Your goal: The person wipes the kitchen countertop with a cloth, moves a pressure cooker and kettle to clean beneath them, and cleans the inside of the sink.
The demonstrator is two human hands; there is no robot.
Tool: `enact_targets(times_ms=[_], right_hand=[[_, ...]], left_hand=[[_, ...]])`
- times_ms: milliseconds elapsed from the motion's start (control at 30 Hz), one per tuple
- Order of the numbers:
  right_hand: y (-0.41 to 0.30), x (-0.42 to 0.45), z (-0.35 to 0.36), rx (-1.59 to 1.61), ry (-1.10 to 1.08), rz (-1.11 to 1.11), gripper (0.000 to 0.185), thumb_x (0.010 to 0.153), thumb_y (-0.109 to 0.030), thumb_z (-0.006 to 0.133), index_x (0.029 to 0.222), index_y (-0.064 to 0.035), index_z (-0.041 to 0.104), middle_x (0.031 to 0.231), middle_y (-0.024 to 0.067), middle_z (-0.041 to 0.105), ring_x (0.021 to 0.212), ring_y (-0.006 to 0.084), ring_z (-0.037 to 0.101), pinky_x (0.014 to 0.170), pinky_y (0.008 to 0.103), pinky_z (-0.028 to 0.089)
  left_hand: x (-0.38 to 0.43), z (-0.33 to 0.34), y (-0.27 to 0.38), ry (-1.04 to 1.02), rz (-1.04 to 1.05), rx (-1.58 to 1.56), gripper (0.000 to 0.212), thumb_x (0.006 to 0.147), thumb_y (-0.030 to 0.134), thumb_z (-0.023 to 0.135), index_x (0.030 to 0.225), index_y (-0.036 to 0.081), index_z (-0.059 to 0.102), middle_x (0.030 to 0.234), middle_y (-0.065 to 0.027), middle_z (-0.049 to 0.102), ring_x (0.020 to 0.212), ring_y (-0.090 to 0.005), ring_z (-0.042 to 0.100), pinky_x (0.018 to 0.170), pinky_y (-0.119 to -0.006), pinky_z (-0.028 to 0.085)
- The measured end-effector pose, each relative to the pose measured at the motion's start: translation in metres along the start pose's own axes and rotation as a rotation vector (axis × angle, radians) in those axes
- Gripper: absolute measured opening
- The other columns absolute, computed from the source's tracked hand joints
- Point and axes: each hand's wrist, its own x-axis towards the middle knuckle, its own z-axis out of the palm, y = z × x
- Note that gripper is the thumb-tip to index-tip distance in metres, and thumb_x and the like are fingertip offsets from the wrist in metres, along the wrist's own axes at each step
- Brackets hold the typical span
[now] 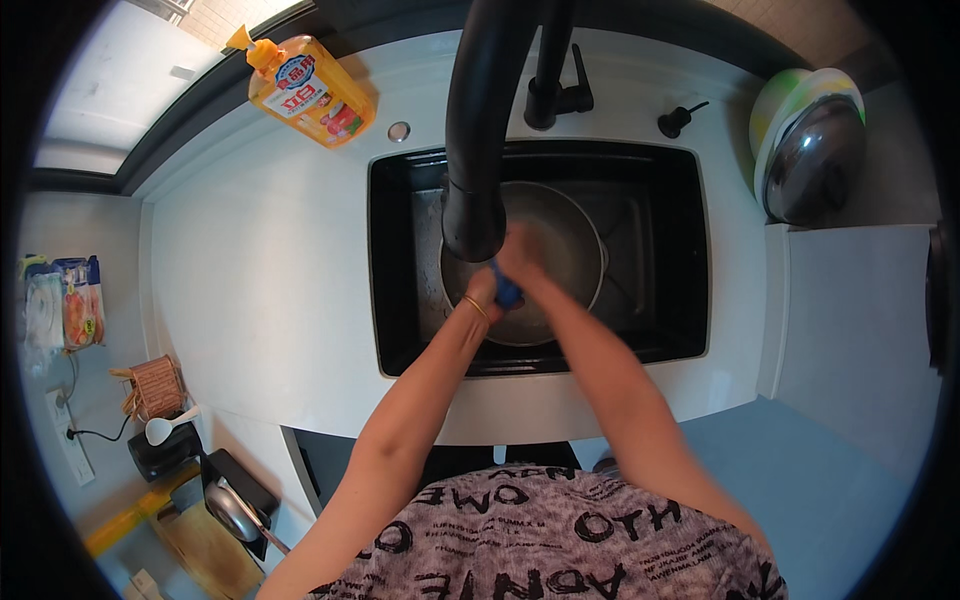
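Observation:
A large round metal pan [570, 300] sits in the black sink [675, 300], holding what looks like cloudy water. Over it, my left hand [487, 292] is closed around a blue cloth or sponge [507, 291]; a thin gold-coloured bangle is on that wrist. My right hand [519, 251] is blurred and lies against the upper end of the blue thing; its fingers are partly hidden behind the black faucet spout [476, 210], so its grip is unclear.
A yellow dish-soap pump bottle [315, 94] stands behind the sink's left side. The faucet handle [576, 97] and a small black dispenser [675, 120] are behind the sink. Bowls and a metal lid [814, 157] lean at the right. A cutting board [210, 547] is at lower left.

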Motion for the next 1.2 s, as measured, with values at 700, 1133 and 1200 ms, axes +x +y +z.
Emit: enact_targets(times_ms=[700,1133,1200], right_hand=[[0.021,-0.039,-0.042,-0.544,-0.202,-0.513,0.040,0.067,-0.003,0.067,0.106,-0.0105,0.061,0.129,0.0133,0.047,0.115,0.0321,0.050,0.094,0.0464,0.042],[-0.021,-0.132,-0.151,0.410,-0.413,-0.271,0.043,0.076,-0.007,0.073,0.114,-0.0064,0.053,0.119,0.0093,0.049,0.110,0.0217,0.051,0.090,0.0340,0.045],[-0.017,-0.124,-0.147,0.776,-0.480,0.034,0.042,0.081,-0.011,0.072,0.119,-0.0095,0.053,0.121,0.0074,0.050,0.112,0.0189,0.050,0.093,0.0331,0.044]], left_hand=[[-0.058,-0.047,0.012,-0.015,-0.217,-0.127,0.057,0.089,0.035,0.067,0.131,0.006,0.042,0.130,-0.0162,0.050,0.118,-0.0361,0.050,0.100,-0.049,0.043],[-0.112,0.045,0.023,-0.207,-0.002,-0.133,0.044,0.087,0.025,0.070,0.122,0.005,0.052,0.116,-0.0125,0.058,0.104,-0.0247,0.061,0.089,-0.040,0.054],[-0.124,0.034,0.022,-0.444,0.045,-0.193,0.050,0.088,0.028,0.069,0.127,0.006,0.048,0.121,-0.0135,0.056,0.108,-0.0264,0.060,0.094,-0.041,0.052]])
